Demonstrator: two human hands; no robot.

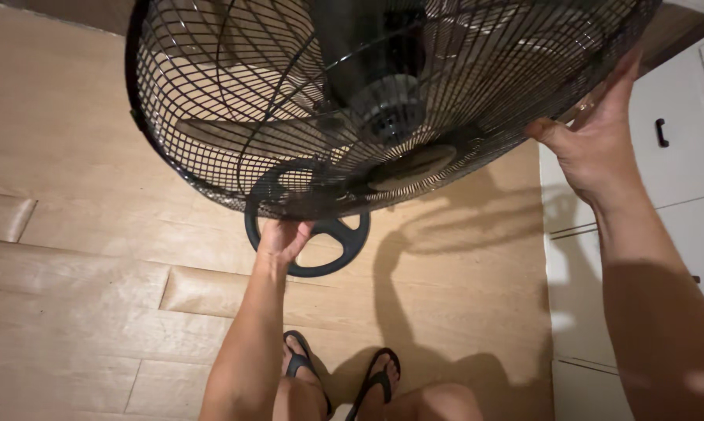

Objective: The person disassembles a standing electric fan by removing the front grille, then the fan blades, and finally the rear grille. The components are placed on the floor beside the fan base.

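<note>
Standing over a pale wooden floor (79, 257), I have the black fan cage (235, 109) tilted toward me, blades and hub visible through the wire. Its round black base (328, 249) sits on the floor just past my sandalled feet (344, 382). White cabinets (679, 156) stand at my right. My right hand (593, 140) lies open and flat against the cage rim. My left hand (283, 238) curls under the cage's lower edge. The cage looks fully closed. No labels or packages show.
</note>
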